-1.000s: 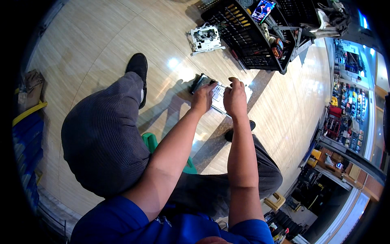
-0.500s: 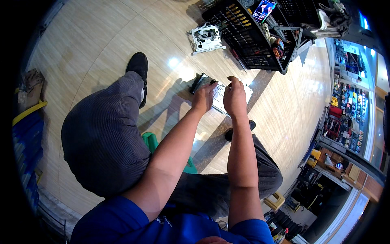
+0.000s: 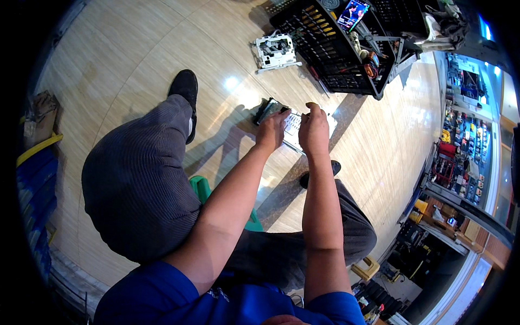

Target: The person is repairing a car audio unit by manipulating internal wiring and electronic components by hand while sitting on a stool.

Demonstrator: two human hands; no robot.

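A flat silver-white metal unit (image 3: 293, 123) with a dark bulky end (image 3: 264, 112) lies on the floor between my feet. My left hand (image 3: 272, 128) grips its near left part, fingers curled at the plate. My right hand (image 3: 314, 130) is over the right part of the unit, fingers curled with the index raised; whatever it may hold is hidden. A white frame mechanism (image 3: 275, 53) rests farther forward, beside a black perforated plastic crate.
The black crate (image 3: 319, 49) holds tools and a lit phone (image 3: 352, 13). A green plastic stool (image 3: 199, 188) is beneath me. Blue crates (image 3: 33, 189) stand at left; stocked shelves (image 3: 468, 157) line the right. My shoes (image 3: 182, 86) flank the unit.
My right hand's fingers have shifted very slightly over the unit. Everything else looks the same.
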